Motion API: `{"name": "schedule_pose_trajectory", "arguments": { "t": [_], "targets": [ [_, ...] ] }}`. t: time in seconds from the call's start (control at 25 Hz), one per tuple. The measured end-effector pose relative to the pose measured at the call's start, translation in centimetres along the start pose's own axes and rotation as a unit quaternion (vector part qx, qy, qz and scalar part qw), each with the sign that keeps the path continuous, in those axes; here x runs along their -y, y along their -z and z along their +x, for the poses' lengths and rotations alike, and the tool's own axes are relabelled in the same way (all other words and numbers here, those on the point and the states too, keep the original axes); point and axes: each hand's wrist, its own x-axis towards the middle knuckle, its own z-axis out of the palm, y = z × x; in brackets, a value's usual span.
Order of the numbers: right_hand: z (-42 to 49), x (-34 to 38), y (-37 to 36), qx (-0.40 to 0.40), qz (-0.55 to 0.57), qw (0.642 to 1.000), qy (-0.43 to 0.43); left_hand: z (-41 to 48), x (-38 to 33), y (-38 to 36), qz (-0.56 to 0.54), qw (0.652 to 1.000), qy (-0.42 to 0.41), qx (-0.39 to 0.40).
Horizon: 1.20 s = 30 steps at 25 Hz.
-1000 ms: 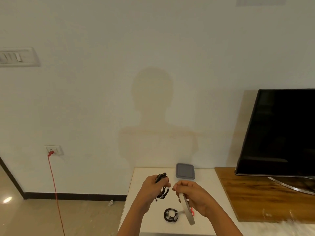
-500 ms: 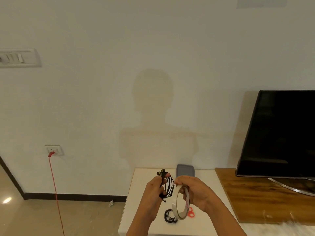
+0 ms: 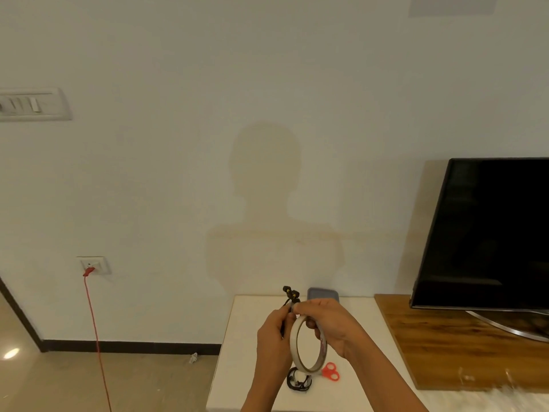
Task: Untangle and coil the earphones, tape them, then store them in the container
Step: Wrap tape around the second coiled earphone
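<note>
Slippage is the risk: left hand (image 3: 274,337) pinches the coiled black earphones (image 3: 290,295) above the white counter (image 3: 246,352), right hand (image 3: 332,325) grips the white tape roll (image 3: 307,343); pulling tape could loosen the coil.

Your left hand (image 3: 274,334) and right hand (image 3: 329,322) are raised side by side with fingertips meeting, each pinched closed on its item, both bare forearms entering from the near edge.

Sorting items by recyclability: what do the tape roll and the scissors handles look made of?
Tape roll: pale, matte, paper-like tape, possibly masking tape; its inner core shows red print. Scissors: glossy bright red handles, likely plastic; the blades are hidden.
</note>
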Motion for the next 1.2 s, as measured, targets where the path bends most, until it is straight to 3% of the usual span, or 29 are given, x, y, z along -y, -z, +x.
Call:
{"name": "schedule_pose_trajectory", "arguments": {
  "t": [0.2,0.44,0.76,1.04,1.2],
  "targets": [
    [-0.1,0.6,0.0,-0.022,-0.032,0.999,-0.002,-0.2,-0.2,-0.2,0.006,1.000,0.000,0.001],
    [-0.1,0.5,0.5,-0.023,-0.065,0.998,-0.002,-0.4,-1.1,0.3,-0.019,0.996,0.070,0.048],
    [-0.1,-0.3,0.3,-0.016,-0.113,0.993,-0.002,-0.2,-1.6,0.2,-0.070,0.990,0.122,0.006],
    [0.2,-0.7,0.2,-0.035,-0.166,0.984,0.045,0.4,-0.3,-0.1,-0.263,0.924,0.277,0.021],
    [0.6,-0.8,0.9,-0.001,-0.214,0.976,0.030,0.7,0.3,0.1,-0.298,0.906,0.299,0.040]
  ]
}}
